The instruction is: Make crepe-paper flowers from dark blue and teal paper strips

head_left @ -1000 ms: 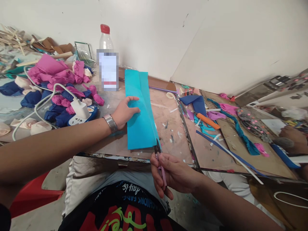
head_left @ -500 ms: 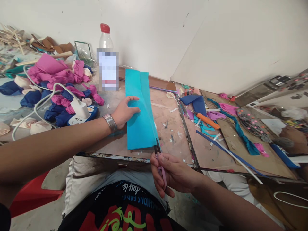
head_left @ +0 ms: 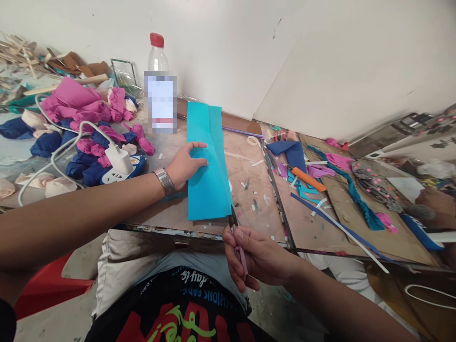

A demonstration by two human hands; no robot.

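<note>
A folded turquoise sheet [head_left: 208,185] lies on the table, its long side running away from me. My left hand [head_left: 183,166] rests on its left edge, thumb and index finger apart on top of the sheet; the other fingers are hidden. Pink-handled scissors [head_left: 241,256] are held in my right hand [head_left: 249,256] just off the table's front edge. Their dark blades point away from me and meet the sheet's near right corner.
Pink, blue and cream crumpled pieces [head_left: 85,109] lie at the left beside a power strip [head_left: 117,175] with a white charger. A bottle [head_left: 157,57] stands behind a phone [head_left: 161,102]. An orange cutter [head_left: 308,179] and scraps lie at the right.
</note>
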